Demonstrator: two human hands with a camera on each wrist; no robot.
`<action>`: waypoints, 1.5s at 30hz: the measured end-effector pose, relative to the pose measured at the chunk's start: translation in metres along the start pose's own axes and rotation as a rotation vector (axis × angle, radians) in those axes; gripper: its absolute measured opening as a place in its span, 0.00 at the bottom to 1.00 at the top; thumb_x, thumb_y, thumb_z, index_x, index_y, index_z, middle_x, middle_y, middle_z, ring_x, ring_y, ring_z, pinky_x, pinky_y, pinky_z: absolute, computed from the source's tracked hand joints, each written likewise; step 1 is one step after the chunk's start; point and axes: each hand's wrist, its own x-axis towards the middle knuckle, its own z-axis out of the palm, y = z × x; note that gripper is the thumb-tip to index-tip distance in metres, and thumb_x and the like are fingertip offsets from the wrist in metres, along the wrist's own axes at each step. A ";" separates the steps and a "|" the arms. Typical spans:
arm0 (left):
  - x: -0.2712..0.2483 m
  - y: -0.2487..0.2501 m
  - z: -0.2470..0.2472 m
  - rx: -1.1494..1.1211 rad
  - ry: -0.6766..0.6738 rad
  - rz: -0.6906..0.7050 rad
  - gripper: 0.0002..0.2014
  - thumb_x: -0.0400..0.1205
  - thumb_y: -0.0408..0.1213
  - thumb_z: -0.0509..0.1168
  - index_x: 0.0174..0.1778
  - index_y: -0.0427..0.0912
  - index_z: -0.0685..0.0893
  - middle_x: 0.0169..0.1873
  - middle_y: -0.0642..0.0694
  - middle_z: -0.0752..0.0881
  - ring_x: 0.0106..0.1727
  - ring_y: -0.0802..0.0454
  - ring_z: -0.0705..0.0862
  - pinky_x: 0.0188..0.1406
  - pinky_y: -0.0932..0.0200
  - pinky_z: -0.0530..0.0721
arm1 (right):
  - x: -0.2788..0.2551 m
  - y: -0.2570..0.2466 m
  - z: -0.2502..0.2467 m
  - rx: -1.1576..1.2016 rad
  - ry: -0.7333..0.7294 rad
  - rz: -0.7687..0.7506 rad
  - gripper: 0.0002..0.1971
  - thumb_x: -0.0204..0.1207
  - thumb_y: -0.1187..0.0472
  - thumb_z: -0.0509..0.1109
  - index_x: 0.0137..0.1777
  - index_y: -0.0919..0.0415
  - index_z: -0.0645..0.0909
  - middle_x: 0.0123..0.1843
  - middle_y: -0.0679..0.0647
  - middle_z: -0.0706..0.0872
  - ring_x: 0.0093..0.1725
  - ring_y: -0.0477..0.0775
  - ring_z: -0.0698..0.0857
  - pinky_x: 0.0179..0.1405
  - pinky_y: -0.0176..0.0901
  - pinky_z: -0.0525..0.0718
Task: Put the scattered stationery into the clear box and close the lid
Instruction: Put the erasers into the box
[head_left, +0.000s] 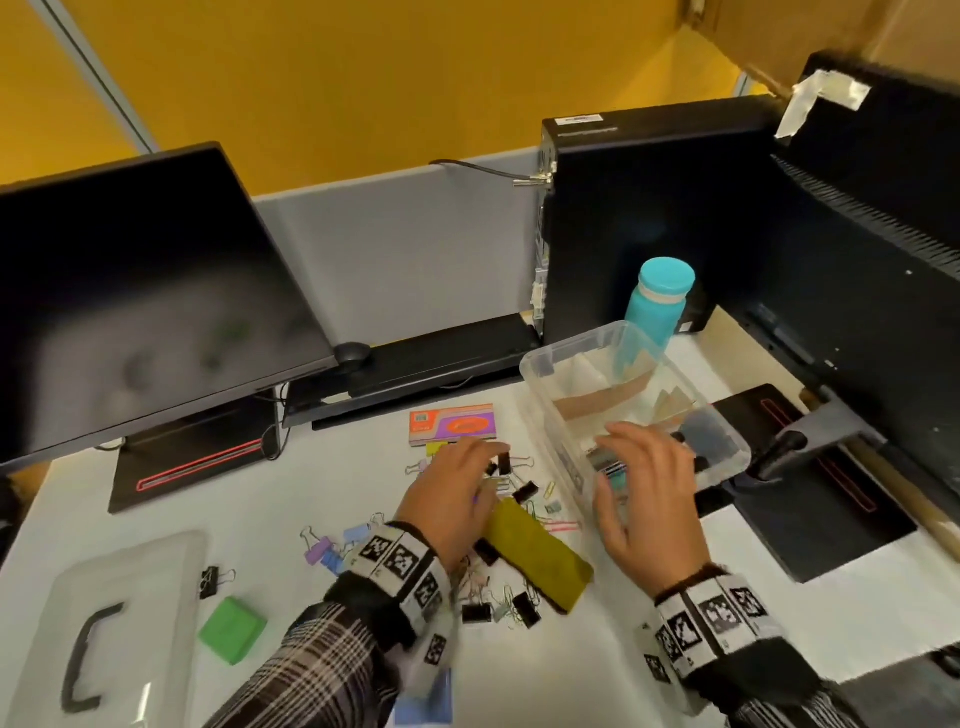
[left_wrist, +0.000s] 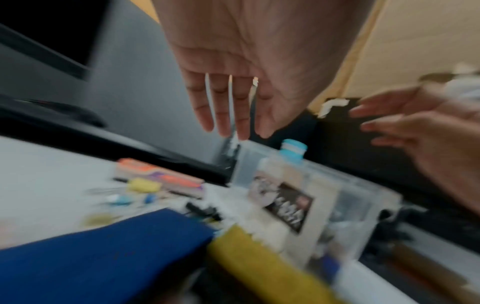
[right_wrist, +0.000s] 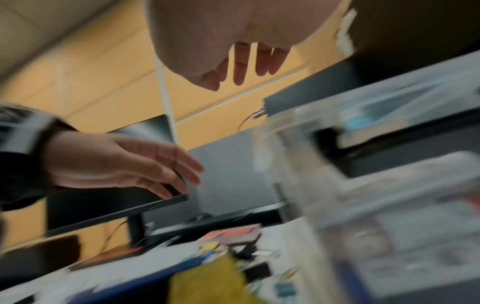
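The clear box (head_left: 550, 410) stands open on the white desk, with card dividers and a few small items inside. My right hand (head_left: 641, 480) hovers over its near end, fingers spread and holding nothing; the right wrist view shows the straight fingers (right_wrist: 240, 67). My left hand (head_left: 462, 483) hovers flat over scattered black binder clips (head_left: 523, 491) beside an olive-yellow pouch (head_left: 535, 553). Its palm is empty in the left wrist view, fingers (left_wrist: 223, 111) straight. An orange-and-purple note pack (head_left: 451, 423) lies just beyond. The clear lid (head_left: 119, 618) with a black handle lies at the near left.
A green block (head_left: 232, 629), a lone black clip (head_left: 209, 581) and pastel clips (head_left: 327, 545) lie left of my left arm. A teal bottle (head_left: 658, 306) stands behind the box, before a black computer tower (head_left: 649, 218). A monitor (head_left: 145, 291) stands at the left, a keyboard (head_left: 415, 369) at the back.
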 end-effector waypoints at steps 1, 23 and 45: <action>-0.011 -0.020 0.001 0.048 -0.044 -0.089 0.21 0.85 0.40 0.56 0.75 0.51 0.67 0.72 0.49 0.71 0.72 0.50 0.69 0.71 0.56 0.70 | -0.005 -0.011 0.009 0.028 -0.049 -0.080 0.15 0.76 0.56 0.60 0.59 0.58 0.77 0.59 0.56 0.81 0.60 0.53 0.74 0.66 0.37 0.64; -0.044 -0.084 0.027 0.036 -0.252 -0.411 0.47 0.75 0.55 0.67 0.82 0.51 0.44 0.72 0.44 0.74 0.70 0.42 0.74 0.69 0.46 0.75 | -0.028 -0.014 0.056 0.499 -0.637 0.549 0.24 0.71 0.56 0.75 0.62 0.46 0.68 0.54 0.46 0.80 0.49 0.41 0.81 0.45 0.32 0.79; -0.081 -0.111 -0.046 -1.332 0.111 -0.784 0.26 0.58 0.32 0.57 0.54 0.32 0.76 0.43 0.38 0.81 0.43 0.44 0.79 0.45 0.52 0.78 | -0.014 -0.115 0.094 0.542 -0.827 0.172 0.37 0.62 0.49 0.69 0.73 0.41 0.60 0.66 0.44 0.74 0.64 0.43 0.76 0.64 0.49 0.81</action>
